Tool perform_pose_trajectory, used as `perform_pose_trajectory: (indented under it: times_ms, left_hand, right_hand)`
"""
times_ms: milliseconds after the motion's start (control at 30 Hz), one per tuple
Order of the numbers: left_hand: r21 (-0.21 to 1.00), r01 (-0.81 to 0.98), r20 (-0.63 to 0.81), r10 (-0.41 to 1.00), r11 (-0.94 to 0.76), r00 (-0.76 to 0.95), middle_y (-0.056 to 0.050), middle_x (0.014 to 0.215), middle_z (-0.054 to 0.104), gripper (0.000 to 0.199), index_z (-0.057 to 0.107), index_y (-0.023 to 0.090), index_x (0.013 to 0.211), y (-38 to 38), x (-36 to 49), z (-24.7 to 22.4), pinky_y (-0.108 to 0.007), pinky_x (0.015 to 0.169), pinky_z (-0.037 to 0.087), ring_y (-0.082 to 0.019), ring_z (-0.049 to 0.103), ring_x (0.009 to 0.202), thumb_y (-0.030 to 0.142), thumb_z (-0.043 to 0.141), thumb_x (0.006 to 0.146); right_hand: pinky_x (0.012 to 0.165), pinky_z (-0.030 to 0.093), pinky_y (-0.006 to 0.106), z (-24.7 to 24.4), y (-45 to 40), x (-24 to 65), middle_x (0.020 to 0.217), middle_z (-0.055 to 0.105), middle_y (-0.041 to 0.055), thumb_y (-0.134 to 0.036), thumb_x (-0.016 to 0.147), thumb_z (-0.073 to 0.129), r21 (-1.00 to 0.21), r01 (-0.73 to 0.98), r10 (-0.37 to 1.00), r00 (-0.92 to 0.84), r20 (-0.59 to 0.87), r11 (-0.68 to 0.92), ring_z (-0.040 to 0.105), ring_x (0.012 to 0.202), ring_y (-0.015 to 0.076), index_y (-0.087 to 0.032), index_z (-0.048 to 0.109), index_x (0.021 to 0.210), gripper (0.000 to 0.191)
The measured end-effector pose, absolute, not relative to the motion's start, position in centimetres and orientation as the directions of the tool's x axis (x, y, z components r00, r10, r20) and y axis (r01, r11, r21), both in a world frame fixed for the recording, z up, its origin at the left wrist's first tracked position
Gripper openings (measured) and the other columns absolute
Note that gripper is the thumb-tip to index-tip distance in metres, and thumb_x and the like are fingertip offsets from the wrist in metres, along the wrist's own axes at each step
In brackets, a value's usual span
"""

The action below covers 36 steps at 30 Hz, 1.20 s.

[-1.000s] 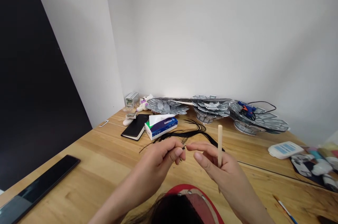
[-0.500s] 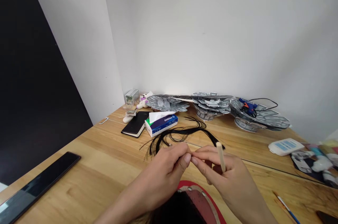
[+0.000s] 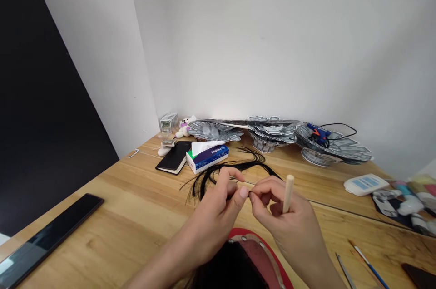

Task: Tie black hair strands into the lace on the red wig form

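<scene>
My right hand (image 3: 289, 209) is closed around a thin tool with a pale wooden handle (image 3: 288, 193); its slim metal shaft points left towards my other hand. My left hand (image 3: 223, 205) faces it, index finger bent up and thumb pressed in. A small dark strand (image 3: 249, 194), which looks like hair, shows between the fingertips of both hands. Below them is a red rounded form (image 3: 284, 275) bearing a pinkish, studded edge and black hair (image 3: 235, 266). Behind my hands a bundle of long black hair (image 3: 254, 158) lies on the wooden table.
A blue tissue pack (image 3: 209, 158) and black notebook (image 3: 174, 157) lie beyond my left hand. Grey flower-like paper stands (image 3: 269, 132) line the wall, one carrying a blue glue gun (image 3: 318, 134). A phone (image 3: 51, 239) is at left; a paintbrush (image 3: 369, 264) and tweezers-like metal tool (image 3: 344, 271) are at right.
My fingertips have drawn slightly apart and my left index finger has lifted. The tool's metal shaft and dark strand now show between the hands. The wooden handle stands a little higher.
</scene>
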<state>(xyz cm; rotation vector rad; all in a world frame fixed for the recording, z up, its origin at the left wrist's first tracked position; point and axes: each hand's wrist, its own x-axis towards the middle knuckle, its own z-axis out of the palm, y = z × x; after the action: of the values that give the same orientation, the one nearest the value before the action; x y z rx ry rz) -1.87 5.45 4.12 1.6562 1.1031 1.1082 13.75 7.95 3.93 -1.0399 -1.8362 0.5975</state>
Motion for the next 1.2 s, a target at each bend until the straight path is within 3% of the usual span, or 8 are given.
perform_pose_trajectory:
  times_ms: [167, 367, 467, 567, 700, 900, 1100, 1200]
  left_hand:
    - [0.919, 0.251, 0.245, 0.940, -0.303, 0.236, 0.007, 0.068, 0.040, 0.022, 0.046, 0.022, 0.100, 5.6, -2.3, 4.2, -0.025, 0.058, 0.027, -0.013, 0.035, 0.062, 0.042, 0.038, 0.104]
    - [0.835, 0.387, 0.305, 0.914, -0.392, 0.266, 0.000, 0.078, 0.061, 0.023, 0.062, 0.018, 0.082, 5.0, -2.8, 5.4, -0.024, 0.068, 0.037, -0.014, 0.053, 0.073, 0.022, 0.047, 0.099]
    - [0.809, 0.422, 0.344, 0.912, -0.409, 0.224, 0.002, 0.074, 0.063, 0.022, 0.066, 0.018, 0.082, 4.6, -3.7, 6.1, -0.021, 0.063, 0.038, -0.012, 0.055, 0.069, 0.022, 0.051, 0.098]
    - [0.792, 0.457, 0.423, 0.904, -0.405, 0.069, 0.004, 0.065, 0.055, 0.023, 0.065, 0.019, 0.080, 4.2, -5.7, 7.0, -0.020, 0.054, 0.034, -0.010, 0.047, 0.059, 0.029, 0.053, 0.097]
    - [0.754, 0.527, 0.573, 0.786, -0.393, -0.232, 0.006, 0.065, 0.051, 0.019, 0.064, 0.021, 0.081, 2.8, -9.1, 8.5, -0.020, 0.059, 0.036, -0.010, 0.046, 0.062, 0.027, 0.055, 0.097]
    - [0.670, 0.678, 0.696, 0.574, -0.301, -0.433, 0.006, 0.069, 0.056, 0.016, 0.065, 0.026, 0.080, -0.6, -9.9, 10.1, -0.025, 0.067, 0.038, -0.013, 0.051, 0.069, 0.023, 0.058, 0.094]
    - [0.582, 0.745, 0.658, 0.727, -0.327, -0.195, 0.006, 0.071, 0.058, 0.017, 0.061, 0.028, 0.082, -0.3, -7.8, 7.4, -0.024, 0.060, 0.038, -0.013, 0.053, 0.064, 0.026, 0.053, 0.097]
    - [0.508, 0.722, 0.630, 0.774, -0.469, 0.059, 0.005, 0.077, 0.061, 0.018, 0.060, 0.027, 0.087, 0.4, -6.4, 4.3, -0.019, 0.063, 0.043, -0.011, 0.059, 0.067, 0.015, 0.051, 0.097]
  right_hand:
    - [0.048, 0.034, 0.027, 4.1, 7.8, 13.9, 0.069, 0.059, -0.0023, -0.018, 0.086, 0.059, -0.751, 0.401, 0.851, -0.220, 0.477, 0.525, 0.049, 0.058, 0.0140, -0.024, 0.061, 0.069, 0.018]
    - [0.047, 0.036, 0.026, 4.6, 7.0, 14.0, 0.071, 0.059, -0.0024, -0.016, 0.086, 0.058, -0.751, 0.371, 0.838, -0.234, 0.494, 0.546, 0.050, 0.056, 0.0133, -0.024, 0.061, 0.070, 0.019]
    - [0.048, 0.038, 0.026, 5.2, 6.6, 14.0, 0.073, 0.062, -0.0007, -0.018, 0.088, 0.058, -0.774, 0.316, 0.834, -0.270, 0.481, 0.548, 0.053, 0.060, 0.0147, -0.025, 0.064, 0.071, 0.019]
    - [0.050, 0.042, 0.026, 5.8, 6.3, 14.3, 0.076, 0.065, 0.0011, -0.028, 0.087, 0.064, -0.844, 0.289, 0.891, -0.174, 0.418, 0.452, 0.054, 0.064, 0.0168, -0.026, 0.069, 0.072, 0.016]
    - [0.049, 0.040, 0.027, 6.4, 6.3, 15.5, 0.069, 0.061, 0.0013, -0.041, 0.081, 0.069, -0.901, 0.303, 0.947, -0.020, 0.321, 0.312, 0.048, 0.058, 0.0172, -0.027, 0.073, 0.069, 0.019]
    - [0.044, 0.034, 0.028, 5.5, 6.7, 17.9, 0.052, 0.050, -0.0014, -0.061, 0.087, 0.061, -0.874, 0.342, 0.936, -0.055, 0.348, 0.345, 0.047, 0.051, 0.0170, -0.028, 0.074, 0.072, 0.038]
    - [0.059, 0.049, 0.035, 4.0, 5.6, 19.9, 0.076, 0.071, 0.0081, -0.063, 0.097, 0.039, -0.922, 0.176, 0.939, -0.052, 0.340, 0.344, 0.060, 0.068, 0.0236, -0.026, 0.077, 0.074, 0.058]
    - [0.045, 0.041, 0.033, 3.0, 4.3, 21.0, 0.049, 0.057, 0.0041, -0.066, 0.098, 0.028, -0.939, 0.252, 0.972, -0.036, 0.233, 0.234, 0.051, 0.047, 0.0195, -0.024, 0.072, 0.062, 0.071]
